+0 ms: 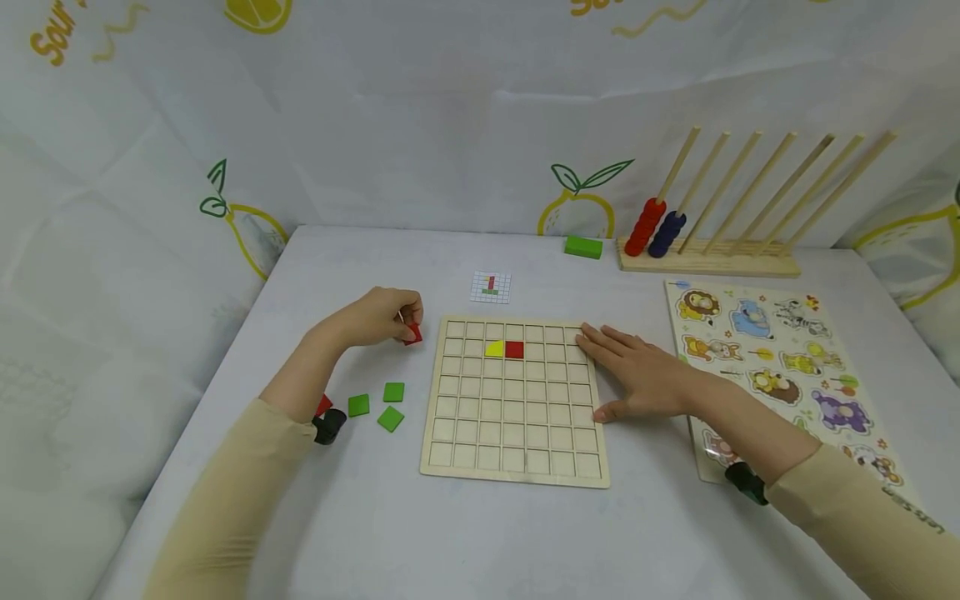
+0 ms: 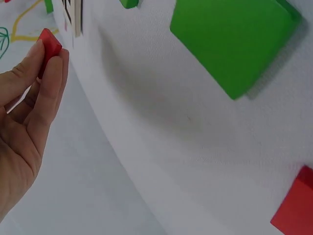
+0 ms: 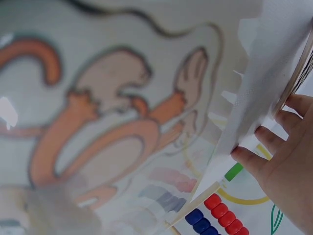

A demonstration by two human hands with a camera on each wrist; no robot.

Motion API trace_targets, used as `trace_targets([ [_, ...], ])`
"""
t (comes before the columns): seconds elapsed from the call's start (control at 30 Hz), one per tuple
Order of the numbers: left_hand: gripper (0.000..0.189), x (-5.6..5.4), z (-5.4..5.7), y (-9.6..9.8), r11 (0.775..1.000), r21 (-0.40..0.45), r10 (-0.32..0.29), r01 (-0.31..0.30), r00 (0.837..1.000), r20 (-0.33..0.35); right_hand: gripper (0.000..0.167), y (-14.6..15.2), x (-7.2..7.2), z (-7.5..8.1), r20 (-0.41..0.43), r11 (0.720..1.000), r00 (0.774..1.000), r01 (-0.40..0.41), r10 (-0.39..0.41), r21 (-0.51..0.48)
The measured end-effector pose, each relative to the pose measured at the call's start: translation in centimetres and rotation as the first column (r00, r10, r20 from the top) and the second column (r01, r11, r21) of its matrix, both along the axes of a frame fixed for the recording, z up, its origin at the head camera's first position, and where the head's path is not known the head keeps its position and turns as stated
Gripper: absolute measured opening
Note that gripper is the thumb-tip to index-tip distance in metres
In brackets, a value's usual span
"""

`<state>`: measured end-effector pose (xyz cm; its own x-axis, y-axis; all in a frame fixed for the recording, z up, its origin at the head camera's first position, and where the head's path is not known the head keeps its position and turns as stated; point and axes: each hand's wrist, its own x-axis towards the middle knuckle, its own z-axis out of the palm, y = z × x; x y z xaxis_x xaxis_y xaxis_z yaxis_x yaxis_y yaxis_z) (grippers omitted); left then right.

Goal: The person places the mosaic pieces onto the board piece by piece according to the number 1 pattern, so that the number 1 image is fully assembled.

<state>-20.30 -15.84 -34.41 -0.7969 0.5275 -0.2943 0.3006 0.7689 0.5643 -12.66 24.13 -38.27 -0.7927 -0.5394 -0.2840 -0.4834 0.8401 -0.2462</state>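
Between thumb and fingers, my left hand [image 1: 384, 317] pinches a red square tile [image 2: 49, 50], just off the left edge of the wooden grid board [image 1: 513, 477]. On the board, a yellow tile [image 1: 494, 348] with a cut corner lies beside a red tile [image 1: 514, 350] in an upper row. My right hand [image 1: 637, 371] rests at the board's right edge, fingers straight and spread, fingertips on its border. Three green tiles [image 1: 393, 392] lie left of the board, and another red tile [image 2: 298, 205] is partly hidden by the left wrist in the head view.
A small pattern card [image 1: 491, 287] lies behind the board. Farther back are a green block [image 1: 583, 247] and a wooden peg stand [image 1: 712, 262] with red and blue beads. An animal puzzle board [image 1: 757, 354] lies on the right, partly under the right forearm.
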Motion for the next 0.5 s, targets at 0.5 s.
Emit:
trace_targets([
  [0.5, 0.011, 0.1, 0.2, 4.6, 0.994, 0.046, -0.102, 0.101, 0.995, 0.017, 0.111, 0.0, -0.1, -0.2, -0.008, 1.000, 1.000, -0.003, 0.003, 0.008],
])
